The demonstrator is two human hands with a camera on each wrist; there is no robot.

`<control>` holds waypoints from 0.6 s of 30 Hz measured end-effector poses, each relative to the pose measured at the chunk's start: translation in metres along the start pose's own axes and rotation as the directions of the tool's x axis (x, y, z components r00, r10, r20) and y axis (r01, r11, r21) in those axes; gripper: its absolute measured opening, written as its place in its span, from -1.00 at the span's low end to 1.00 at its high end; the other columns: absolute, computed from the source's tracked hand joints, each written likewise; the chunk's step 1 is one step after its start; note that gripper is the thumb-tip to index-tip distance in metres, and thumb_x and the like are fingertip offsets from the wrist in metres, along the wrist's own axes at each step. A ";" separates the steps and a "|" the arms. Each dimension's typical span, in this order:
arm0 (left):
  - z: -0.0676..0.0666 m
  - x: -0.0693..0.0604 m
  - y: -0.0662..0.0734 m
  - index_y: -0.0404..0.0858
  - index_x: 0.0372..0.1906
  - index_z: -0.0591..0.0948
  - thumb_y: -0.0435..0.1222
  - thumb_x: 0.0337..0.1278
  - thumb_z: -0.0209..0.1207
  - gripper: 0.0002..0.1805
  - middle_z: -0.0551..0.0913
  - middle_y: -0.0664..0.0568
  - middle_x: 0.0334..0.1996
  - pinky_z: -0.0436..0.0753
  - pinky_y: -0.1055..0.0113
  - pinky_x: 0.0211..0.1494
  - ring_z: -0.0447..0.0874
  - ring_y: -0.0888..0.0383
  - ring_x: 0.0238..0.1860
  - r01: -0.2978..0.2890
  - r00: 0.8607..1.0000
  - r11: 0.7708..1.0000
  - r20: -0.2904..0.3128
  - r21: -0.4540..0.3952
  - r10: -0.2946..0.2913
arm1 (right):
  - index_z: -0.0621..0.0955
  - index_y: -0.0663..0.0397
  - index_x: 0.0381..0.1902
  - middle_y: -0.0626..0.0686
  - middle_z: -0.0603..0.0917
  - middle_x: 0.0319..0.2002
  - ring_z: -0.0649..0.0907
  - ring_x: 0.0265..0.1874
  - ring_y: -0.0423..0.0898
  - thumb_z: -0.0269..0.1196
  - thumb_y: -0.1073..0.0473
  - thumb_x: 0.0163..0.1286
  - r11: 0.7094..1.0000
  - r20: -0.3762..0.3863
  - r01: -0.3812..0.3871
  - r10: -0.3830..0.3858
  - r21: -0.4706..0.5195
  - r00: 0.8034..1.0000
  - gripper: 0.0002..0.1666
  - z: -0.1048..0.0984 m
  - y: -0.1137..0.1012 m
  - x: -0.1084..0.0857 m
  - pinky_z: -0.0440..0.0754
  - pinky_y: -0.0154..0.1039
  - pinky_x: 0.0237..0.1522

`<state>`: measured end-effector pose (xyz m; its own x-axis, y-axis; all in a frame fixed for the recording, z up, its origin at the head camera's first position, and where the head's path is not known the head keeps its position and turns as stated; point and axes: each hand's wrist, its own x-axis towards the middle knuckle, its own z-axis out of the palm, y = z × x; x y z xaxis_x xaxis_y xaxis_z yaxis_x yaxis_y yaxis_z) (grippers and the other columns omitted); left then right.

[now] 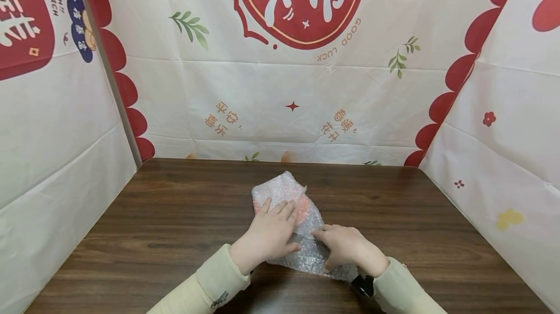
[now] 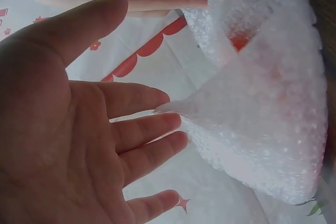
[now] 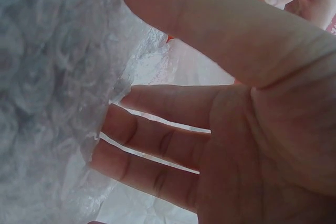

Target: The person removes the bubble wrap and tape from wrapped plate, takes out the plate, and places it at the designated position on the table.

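Observation:
On the table lies a sheet of bubble wrap (image 1: pixel 312 258), partly folded over a red-orange item (image 1: pixel 303 209) whose shape the wrap blurs. My left hand (image 1: pixel 272 234) rests on the folded upper part with its fingers spread. In the left wrist view, those fingertips touch a pointed corner of the wrap (image 2: pixel 252 98). To the right, my right hand (image 1: pixel 347 246) touches the lower right part of the sheet. Its fingertips and thumb meet the wrap (image 3: pixel 52 98) well apart from one another in the right wrist view. The item's underside is hidden.
A dark wood-grain table (image 1: pixel 175 217) carries the wrap near its front middle. White printed cloth (image 1: pixel 280 85) with red scalloped trim encloses the table at the back and both sides. A black band (image 1: pixel 363 285) sits at the right wrist.

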<state>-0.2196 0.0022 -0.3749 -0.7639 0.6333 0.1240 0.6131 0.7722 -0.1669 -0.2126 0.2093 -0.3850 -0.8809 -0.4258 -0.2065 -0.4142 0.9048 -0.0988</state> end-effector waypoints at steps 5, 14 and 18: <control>-0.004 -0.001 0.000 -0.19 0.35 0.45 0.29 0.10 0.14 -0.15 0.33 0.00 0.39 0.13 -0.07 0.42 0.26 0.05 0.39 0.009 1.000 1.000 -0.012 0.011 -0.009 | 0.54 0.08 0.25 0.17 0.53 0.20 0.54 0.14 0.14 0.61 0.02 -0.18 1.000 -0.002 -0.001 0.001 0.007 1.000 -0.04 0.001 0.001 0.000 0.57 0.18 -0.10; -0.011 -0.004 -0.001 -0.20 0.22 0.55 0.24 0.09 0.20 -0.26 0.49 0.00 0.24 0.17 -0.09 0.40 0.36 0.05 0.31 0.038 0.995 0.999 -0.089 -0.011 -0.039 | 0.56 0.07 0.23 0.12 0.56 0.14 0.57 0.09 0.10 0.61 0.01 -0.20 1.000 -0.013 0.007 -0.007 -0.011 1.000 -0.05 0.002 0.001 0.000 0.59 0.14 -0.18; -0.007 0.000 -0.004 -0.16 0.04 0.64 0.13 0.04 0.31 -0.43 0.61 0.06 0.01 0.29 -0.04 0.33 0.50 0.08 0.14 0.060 0.979 0.998 -0.194 -0.019 -0.063 | 0.56 0.06 0.23 0.11 0.56 0.13 0.57 0.08 0.08 0.61 0.01 -0.21 1.000 -0.013 0.008 -0.008 -0.016 1.000 -0.05 0.003 0.002 0.001 0.59 0.12 -0.19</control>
<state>-0.2199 -0.0004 -0.3671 -0.7471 0.5817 0.3216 0.5700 0.8096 -0.1402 -0.2132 0.2105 -0.3878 -0.8805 -0.4331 -0.1926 -0.4247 0.9013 -0.0852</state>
